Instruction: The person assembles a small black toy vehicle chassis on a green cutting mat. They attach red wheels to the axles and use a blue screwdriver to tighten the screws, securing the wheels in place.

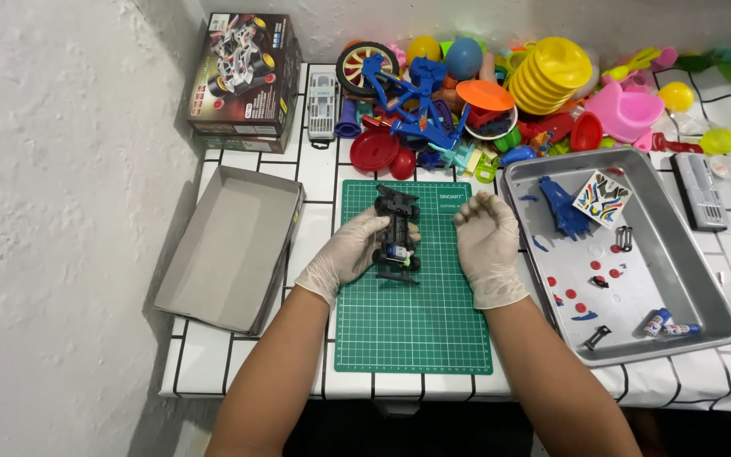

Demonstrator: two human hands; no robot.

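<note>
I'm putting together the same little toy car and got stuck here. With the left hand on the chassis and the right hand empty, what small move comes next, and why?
Probably the right hand reaches to the metal tray for a part. The left hand already steadies the black chassis on the green cutting mat, the right hand looks empty, and the loose small parts, such as the blue piece, lie in that tray.
</note>
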